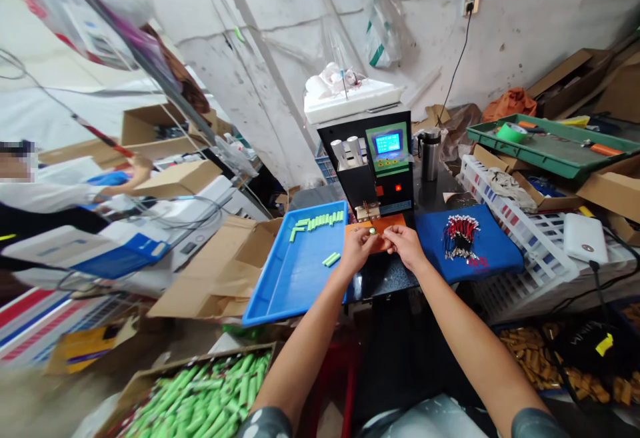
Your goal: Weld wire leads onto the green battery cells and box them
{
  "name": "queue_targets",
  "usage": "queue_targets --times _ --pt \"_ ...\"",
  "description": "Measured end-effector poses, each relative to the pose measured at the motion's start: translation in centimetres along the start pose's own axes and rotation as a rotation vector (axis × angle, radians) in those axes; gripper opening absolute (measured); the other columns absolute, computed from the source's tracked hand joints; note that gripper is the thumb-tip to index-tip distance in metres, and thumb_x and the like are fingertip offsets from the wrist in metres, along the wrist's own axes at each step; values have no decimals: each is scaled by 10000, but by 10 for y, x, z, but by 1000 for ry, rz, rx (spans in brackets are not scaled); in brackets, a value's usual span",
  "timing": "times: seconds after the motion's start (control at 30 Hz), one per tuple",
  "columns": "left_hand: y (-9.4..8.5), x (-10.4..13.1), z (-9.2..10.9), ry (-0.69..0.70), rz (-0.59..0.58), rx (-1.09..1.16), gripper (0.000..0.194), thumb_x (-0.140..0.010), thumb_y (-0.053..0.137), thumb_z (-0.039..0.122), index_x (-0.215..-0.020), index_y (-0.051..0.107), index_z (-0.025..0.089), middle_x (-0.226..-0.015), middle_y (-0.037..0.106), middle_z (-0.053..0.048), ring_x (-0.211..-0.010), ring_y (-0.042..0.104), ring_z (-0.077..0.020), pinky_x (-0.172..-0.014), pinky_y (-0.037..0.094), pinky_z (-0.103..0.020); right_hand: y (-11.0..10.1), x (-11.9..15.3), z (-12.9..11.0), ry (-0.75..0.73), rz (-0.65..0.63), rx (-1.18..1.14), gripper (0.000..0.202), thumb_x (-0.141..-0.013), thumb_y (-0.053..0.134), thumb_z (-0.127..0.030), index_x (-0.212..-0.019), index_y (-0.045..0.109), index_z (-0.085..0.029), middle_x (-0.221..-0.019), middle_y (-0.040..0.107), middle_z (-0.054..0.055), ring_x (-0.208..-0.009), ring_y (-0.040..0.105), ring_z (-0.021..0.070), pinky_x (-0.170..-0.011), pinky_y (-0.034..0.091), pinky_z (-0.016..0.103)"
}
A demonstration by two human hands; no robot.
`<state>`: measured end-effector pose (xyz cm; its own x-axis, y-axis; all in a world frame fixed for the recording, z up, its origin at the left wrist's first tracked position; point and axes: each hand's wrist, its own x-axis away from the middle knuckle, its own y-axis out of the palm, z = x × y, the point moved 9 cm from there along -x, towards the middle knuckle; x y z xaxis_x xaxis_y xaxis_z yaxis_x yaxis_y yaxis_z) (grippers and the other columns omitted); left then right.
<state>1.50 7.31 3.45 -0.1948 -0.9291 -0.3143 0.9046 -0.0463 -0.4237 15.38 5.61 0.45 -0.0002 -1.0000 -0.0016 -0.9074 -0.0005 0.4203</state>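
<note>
Green-wrapped and small, a cylindrical cell sits end-on at the fingertips of the left hand, just above an orange board at the foot of a black machine. We see the left thumb and fingers pinching it. The right hand meets it from the other side, fingertips drawn together; at this size we cannot tell whether they grip the cell, a wire or nothing.

Above the hands, we find the machine's blue-lit screen and a red light. Beside the left hand lies a blue tray, with a row of green cells toward its far end and two more cells near its right edge. On the right, red and black wire leads lie bunched on a blue cloth, near a steel flask. At lower left, we see a carton heaped with green pieces.
</note>
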Motion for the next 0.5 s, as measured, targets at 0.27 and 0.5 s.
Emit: queue_targets --times 0.27,0.5 --pt "5 -11 -22 -47 0 24 274 -823 623 389 -876 698 131 -719 630 -25 -644 525 -143 -602 375 -229 7 -31 -6 -78 69 185 329 -661 695 -474 -722 576 -173 -521 546 -29 -420 468 89 -391 370 198" --pt "3 -9 -26 -43 46 37 237 -821 627 355 -925 704 157 -713 626 -18 -645 524 -150 -618 376 -231 14 -38 -2 -129 69 303 324 -716 627 -508 -699 547 -195 -558 550 -22 -433 461 100 -414 355 213"
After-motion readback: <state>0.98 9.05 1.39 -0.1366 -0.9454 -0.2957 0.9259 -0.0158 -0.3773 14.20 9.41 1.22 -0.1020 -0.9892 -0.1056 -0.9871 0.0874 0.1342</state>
